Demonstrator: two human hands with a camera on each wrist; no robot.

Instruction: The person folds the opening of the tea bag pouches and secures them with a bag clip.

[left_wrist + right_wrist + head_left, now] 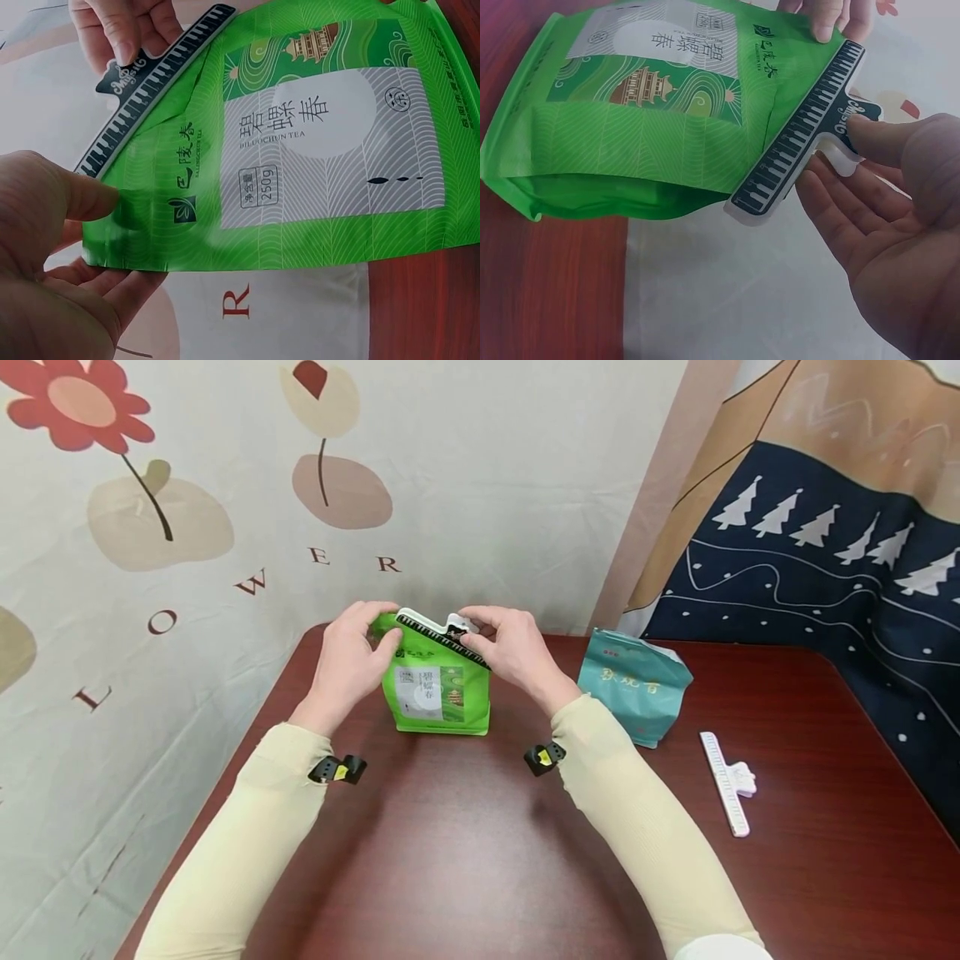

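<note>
A bright green tea bag with a pale label stands upright on the table. My left hand pinches its top left corner between thumb and fingers, as the left wrist view shows close up. Across the top of the bag slants a long bag clip with a black and white piano-key pattern, lower toward the right. My right hand pinches the handle of that clip, thumb on the dark "Music" tab and fingers behind it. The clip's bar lies over the bag's upper edge.
A teal tea bag stands to the right on the dark red table. Near it lies a second, white clip. Behind the table hangs a pale cloth with flowers and letters; a navy cloth with trees is at the right.
</note>
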